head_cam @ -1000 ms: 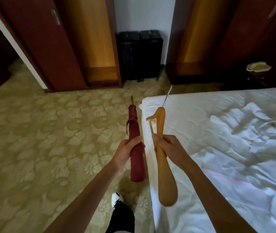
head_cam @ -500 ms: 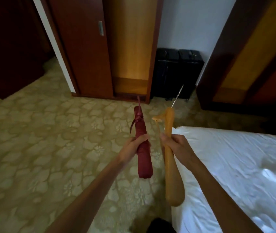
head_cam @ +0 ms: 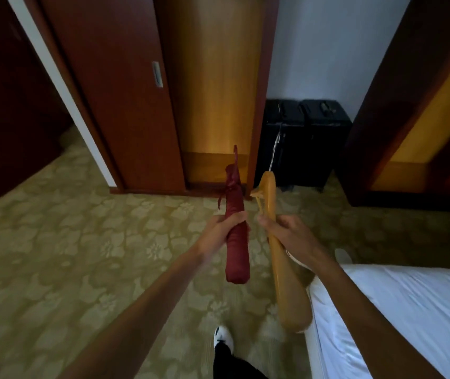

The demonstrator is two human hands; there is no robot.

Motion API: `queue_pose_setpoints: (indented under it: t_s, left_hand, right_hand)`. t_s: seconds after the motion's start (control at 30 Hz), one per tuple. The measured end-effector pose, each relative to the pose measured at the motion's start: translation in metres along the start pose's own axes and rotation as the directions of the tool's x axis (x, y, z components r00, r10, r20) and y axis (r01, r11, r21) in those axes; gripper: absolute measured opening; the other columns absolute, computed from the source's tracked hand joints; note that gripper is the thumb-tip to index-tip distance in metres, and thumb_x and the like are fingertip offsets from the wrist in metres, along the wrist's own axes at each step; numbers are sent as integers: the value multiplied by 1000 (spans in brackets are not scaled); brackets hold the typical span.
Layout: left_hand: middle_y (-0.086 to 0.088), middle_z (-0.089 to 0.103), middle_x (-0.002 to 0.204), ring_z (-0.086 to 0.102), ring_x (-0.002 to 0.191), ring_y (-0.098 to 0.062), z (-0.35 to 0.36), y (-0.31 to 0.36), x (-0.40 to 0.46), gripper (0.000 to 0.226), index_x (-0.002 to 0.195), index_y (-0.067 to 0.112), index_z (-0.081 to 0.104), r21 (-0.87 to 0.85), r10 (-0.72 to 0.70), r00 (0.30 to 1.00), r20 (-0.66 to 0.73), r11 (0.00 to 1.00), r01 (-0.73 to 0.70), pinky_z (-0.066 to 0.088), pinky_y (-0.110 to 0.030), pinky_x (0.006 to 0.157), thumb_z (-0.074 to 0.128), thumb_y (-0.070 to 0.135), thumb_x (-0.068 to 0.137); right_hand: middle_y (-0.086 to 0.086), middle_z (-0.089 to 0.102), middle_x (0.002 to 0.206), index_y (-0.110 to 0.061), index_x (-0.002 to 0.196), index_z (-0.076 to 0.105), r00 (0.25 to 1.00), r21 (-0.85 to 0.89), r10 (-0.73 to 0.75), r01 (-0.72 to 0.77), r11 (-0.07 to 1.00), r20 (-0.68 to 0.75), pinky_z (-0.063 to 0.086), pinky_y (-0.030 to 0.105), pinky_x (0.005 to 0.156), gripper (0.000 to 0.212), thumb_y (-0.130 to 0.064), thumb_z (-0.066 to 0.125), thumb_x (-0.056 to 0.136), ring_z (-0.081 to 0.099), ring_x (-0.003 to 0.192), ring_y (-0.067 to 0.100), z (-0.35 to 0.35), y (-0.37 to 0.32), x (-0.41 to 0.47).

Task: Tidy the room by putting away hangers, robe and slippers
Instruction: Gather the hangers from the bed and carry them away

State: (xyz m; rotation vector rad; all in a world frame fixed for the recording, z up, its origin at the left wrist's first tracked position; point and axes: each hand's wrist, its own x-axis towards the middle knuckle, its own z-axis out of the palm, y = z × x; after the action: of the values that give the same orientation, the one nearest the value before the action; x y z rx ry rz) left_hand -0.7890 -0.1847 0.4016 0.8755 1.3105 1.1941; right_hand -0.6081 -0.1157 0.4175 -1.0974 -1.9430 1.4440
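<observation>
Patterned carpet fills the floor; ahead stands a wardrobe with its door slid aside, two black suitcases just right of it, and a white bed at lower right. Left hand is wrapped round a folded red umbrella, tip pointing toward the wardrobe. Right hand is curled round a wooden hanger, held edge-on beside the umbrella, hook forward, lower end near the bed corner; one white shoe shows below.
</observation>
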Motion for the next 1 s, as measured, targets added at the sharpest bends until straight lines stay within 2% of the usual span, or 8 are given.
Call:
queue_pose_setpoints:
  t_s: [0.17,0.3,0.47,0.53,0.63,0.83,1.0]
  left_hand:
    - [-10,69,84,65,73,-19,-52,58,117,41,91,6,71,-40,6,1000,-27,999,-7,53,-30,73,69,46,82]
    - [-10,68,78,63,70,-19,-99,98,190,38,81,5,71,-14,49,997,-58,999,-50,51,-32,74,68,42,89]
    - [-9,67,79,63,71,-18,-163,125,270,39,84,5,71,-46,70,994,-86,996,-74,51,-30,73,67,44,87]
    - [-10,67,77,63,68,-18,-192,132,306,41,83,3,70,-43,74,993,-93,996,-78,51,-27,69,66,44,86]
    - [-11,67,77,63,69,-18,-238,148,368,43,82,4,69,-22,76,992,-102,997,-79,50,-31,72,66,47,86]
    - [-10,66,84,64,75,-20,-321,201,500,54,96,3,69,-19,82,989,-119,996,-85,51,-35,76,70,55,80]
    - [-6,66,81,64,70,-15,-373,256,587,50,99,5,68,14,119,990,-80,993,-118,50,-31,72,67,52,83]
  right_hand:
    - [-12,45,49,-19,62,54,1000,-29,-23,23,999,17,38,13,47,43,-44,61,96,44,43,3,-13,-36,138]
    - [-15,43,44,-20,56,47,997,-33,-63,64,997,32,35,12,45,48,-39,61,98,43,40,2,-12,-67,240]
    - [-15,43,45,-20,56,48,994,-50,-85,89,995,72,37,15,51,50,-47,61,96,45,43,3,3,-83,358]
    - [-7,50,52,-15,61,54,994,-39,-79,82,996,82,42,22,57,52,-55,62,93,51,48,8,11,-84,407]
    - [8,56,63,-9,73,64,991,-22,-89,92,996,101,47,36,65,59,-65,59,87,56,56,21,21,-89,485]
    - [7,53,64,-13,71,60,994,-11,-82,83,996,78,45,35,67,48,-55,59,94,52,59,21,34,-122,632]
    - [8,57,70,-11,74,63,991,-61,-123,126,990,54,47,33,68,58,-68,58,86,57,64,21,32,-156,744]
